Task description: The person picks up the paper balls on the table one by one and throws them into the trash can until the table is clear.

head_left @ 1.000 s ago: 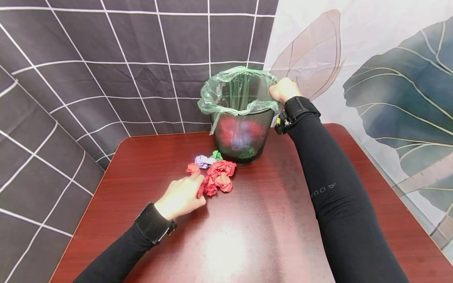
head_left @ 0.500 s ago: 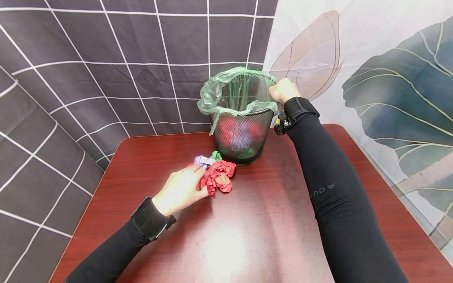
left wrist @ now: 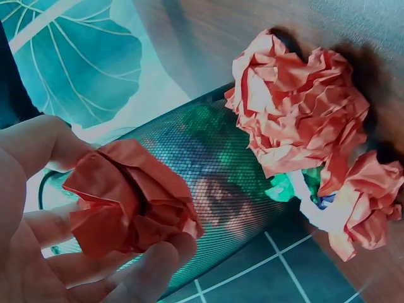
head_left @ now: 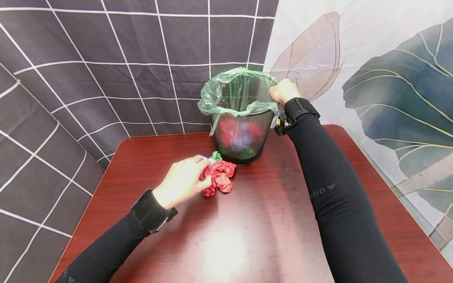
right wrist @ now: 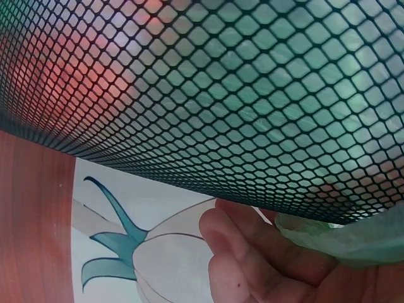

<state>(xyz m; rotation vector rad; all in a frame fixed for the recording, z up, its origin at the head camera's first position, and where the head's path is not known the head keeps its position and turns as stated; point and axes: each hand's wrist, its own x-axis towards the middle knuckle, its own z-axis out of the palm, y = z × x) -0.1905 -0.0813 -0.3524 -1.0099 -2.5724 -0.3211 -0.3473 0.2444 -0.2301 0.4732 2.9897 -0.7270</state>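
A crumpled red paper ball (left wrist: 129,199) is pinched between the thumb and fingers of my left hand (head_left: 184,180), seen best in the left wrist view. Just beyond the hand lies a small heap of more red crumpled paper (head_left: 223,177), a green crumpled paper (head_left: 216,156) and a mostly covered pale purple one. Behind the heap stands a black mesh wastebasket (head_left: 244,135), upright, with a green plastic bag (head_left: 212,100) folded over its rim. My right hand (head_left: 284,90) grips the basket's rim and the bag at the right side, fingers curled.
Through the mesh, red, purple and green crumpled papers (head_left: 228,129) show inside the basket. The reddish-brown table (head_left: 262,220) ends at a dark gridded backdrop (head_left: 148,78) on the left and back. A leaf-printed cloth (head_left: 407,98) hangs at the right.
My left hand has closed on a red paper ball at the heap's left side and shifted slightly right and up. My right hand and the basket stay put.
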